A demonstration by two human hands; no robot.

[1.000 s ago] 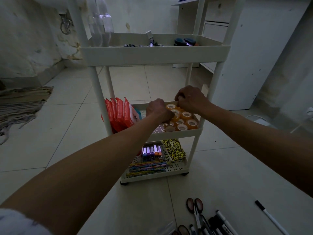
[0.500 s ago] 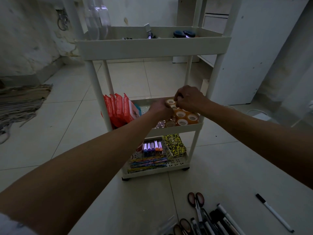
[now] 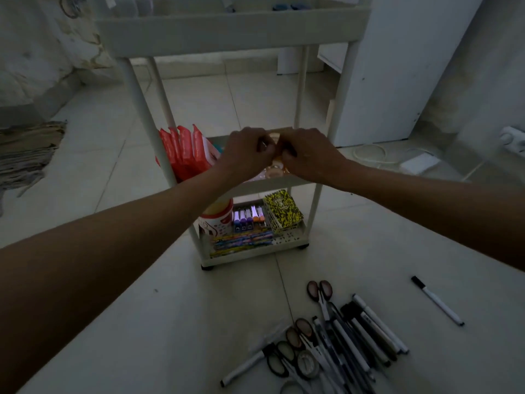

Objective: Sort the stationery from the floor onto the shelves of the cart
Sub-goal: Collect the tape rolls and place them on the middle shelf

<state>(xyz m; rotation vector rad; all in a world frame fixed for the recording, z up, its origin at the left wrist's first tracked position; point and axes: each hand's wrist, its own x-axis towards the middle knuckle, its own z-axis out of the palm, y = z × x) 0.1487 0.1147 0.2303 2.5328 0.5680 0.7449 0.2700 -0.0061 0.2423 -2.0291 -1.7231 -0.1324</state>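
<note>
My left hand [image 3: 246,155] and my right hand [image 3: 308,158] meet over the middle shelf [image 3: 272,185] of the white cart. Both have curled fingers around orange tape rolls [image 3: 274,172]; the hands hide most of the rolls. Red packets [image 3: 184,152] stand at the shelf's left end. The bottom shelf holds markers [image 3: 248,218], yellow-black notebooks [image 3: 282,211], a white jar [image 3: 217,221] and colourful pencil packs [image 3: 241,242]. On the floor near me lies a pile of scissors, pens and markers [image 3: 343,334] with a tape roll [image 3: 307,364]. One marker [image 3: 437,300] lies apart at the right.
The cart's top shelf [image 3: 227,38] holds dark items, barely visible. A white cabinet [image 3: 397,66] stands right of the cart, with a coiled cable [image 3: 369,153] and a power strip [image 3: 514,140] on the floor. A rug [image 3: 25,155] lies at the left.
My hands have come together over the tape rolls on the middle shelf. The view has tilted down, showing more of the floor pile.
</note>
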